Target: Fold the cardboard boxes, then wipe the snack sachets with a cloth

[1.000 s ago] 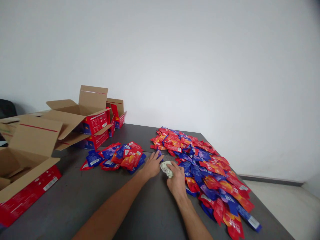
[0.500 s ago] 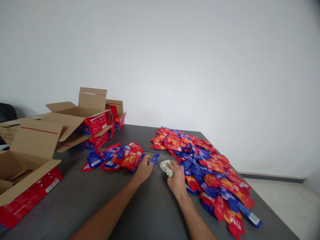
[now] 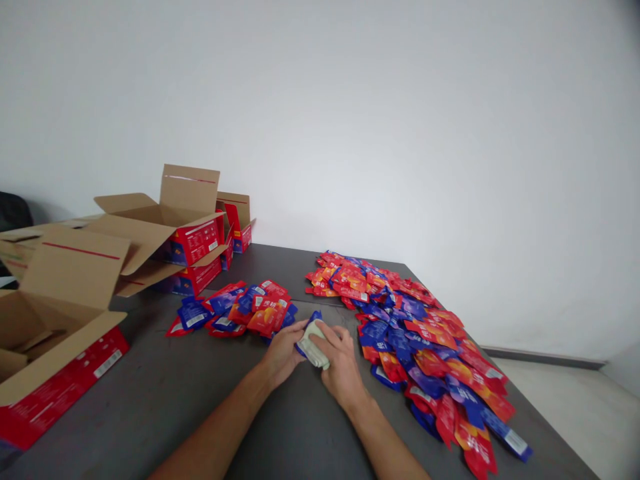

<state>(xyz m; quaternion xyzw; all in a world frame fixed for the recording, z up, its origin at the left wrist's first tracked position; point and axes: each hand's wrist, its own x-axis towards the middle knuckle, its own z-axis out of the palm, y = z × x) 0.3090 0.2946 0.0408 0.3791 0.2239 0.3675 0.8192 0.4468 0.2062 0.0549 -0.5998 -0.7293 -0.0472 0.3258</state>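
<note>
Over the middle of the dark table, my left hand (image 3: 285, 353) is closed on a blue pouch (image 3: 317, 315), which is mostly covered. My right hand (image 3: 341, 360) grips a folded pale cloth (image 3: 314, 343) and presses it against the pouch's upper face. The two hands nearly meet around the pouch. Just beyond my left hand lies a small pile of red and blue pouches (image 3: 267, 315). To the right of my right hand spreads a much larger pile of red and blue pouches (image 3: 400, 333).
An open red carton (image 3: 65, 387) with brown flaps stands at the near left. Behind it are stacked open cartons (image 3: 200, 243) and a smaller carton (image 3: 243, 237) by the white wall. The table's right edge runs along the large pile.
My left hand has brought the blue pouch toward me, away from the small pile. The right hand has moved left, bringing the cloth onto the pouch. The view has shifted slightly.
</note>
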